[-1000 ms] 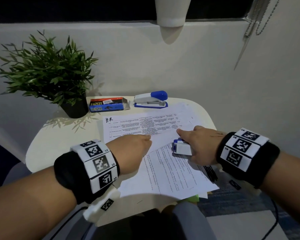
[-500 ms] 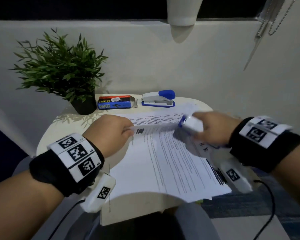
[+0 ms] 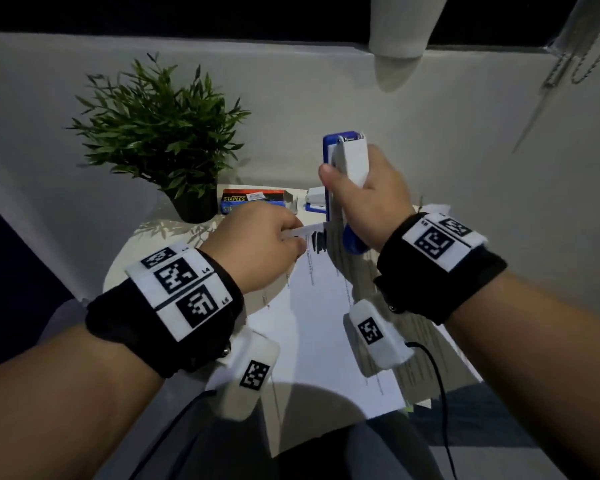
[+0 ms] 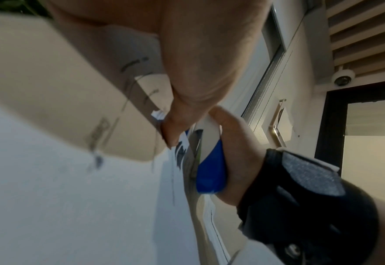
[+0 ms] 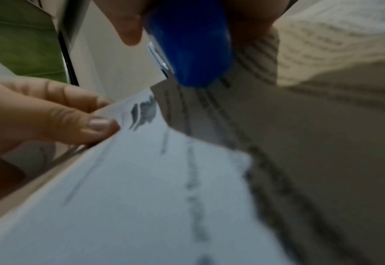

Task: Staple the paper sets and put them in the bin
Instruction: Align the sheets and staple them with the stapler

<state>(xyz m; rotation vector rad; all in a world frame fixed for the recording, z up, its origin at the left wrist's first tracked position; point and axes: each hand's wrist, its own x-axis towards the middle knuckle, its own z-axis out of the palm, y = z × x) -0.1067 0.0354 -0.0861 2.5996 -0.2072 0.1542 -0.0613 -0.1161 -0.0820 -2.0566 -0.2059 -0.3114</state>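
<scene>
My right hand (image 3: 371, 206) grips a blue and white stapler (image 3: 349, 161) and holds it upright above the table, blue rear end down. My left hand (image 3: 264, 244) pinches the top corner of the printed paper set (image 3: 326, 327), just left of the stapler's lower end. In the right wrist view the stapler (image 5: 191, 41) hangs over the marked corner of the paper set (image 5: 141, 179), which the left hand's thumb (image 5: 98, 125) presses. The left wrist view shows the stapler (image 4: 209, 166) close beside my pinching fingers (image 4: 198, 71). More pages (image 3: 426, 348) spread to the right under my right wrist.
A second blue and white stapler (image 3: 315, 200) and a box of staples (image 3: 253, 199) lie at the back of the small round table (image 3: 136, 258). A potted plant (image 3: 163, 133) stands at the back left. A wall rises right behind the table.
My right hand has lifted the stapler off the paper and turned it upright. My left hand has moved up to the paper's top corner and raised it. The head view has tilted down.
</scene>
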